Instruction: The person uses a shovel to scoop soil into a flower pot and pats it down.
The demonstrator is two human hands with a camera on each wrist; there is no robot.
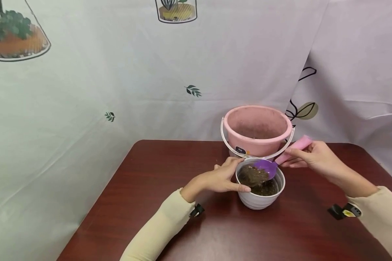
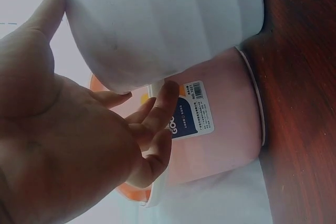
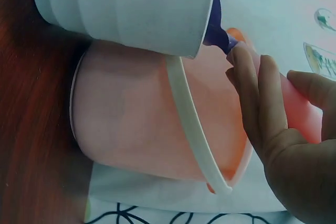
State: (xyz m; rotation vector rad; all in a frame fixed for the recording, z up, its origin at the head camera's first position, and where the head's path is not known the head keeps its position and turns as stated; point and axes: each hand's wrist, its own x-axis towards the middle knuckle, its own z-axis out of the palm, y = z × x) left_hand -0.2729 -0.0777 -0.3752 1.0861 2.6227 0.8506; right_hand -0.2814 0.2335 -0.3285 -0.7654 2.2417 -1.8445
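A white ribbed pot (image 1: 256, 203) with dark soil (image 1: 264, 188) inside stands on the table. My left hand (image 1: 223, 178) holds its rim from the left side, thumb at the near edge and fingers toward the back. In my right hand (image 1: 317, 157) is a small trowel by its pink handle (image 1: 294, 148). Its purple blade (image 1: 268, 167) tilts down into the pot, with soil on and around it. Just behind the pot is a pink bucket (image 1: 258, 145); its white handle (image 3: 191, 121) hangs down at the front.
The reddish-brown wooden table (image 1: 156, 181) carries both containers near its back edge. Behind it hangs a pale cloth (image 1: 134, 72) printed with plants and leaves. A label (image 2: 194, 111) is stuck on the bucket's side. Dark devices are strapped at both wrists.
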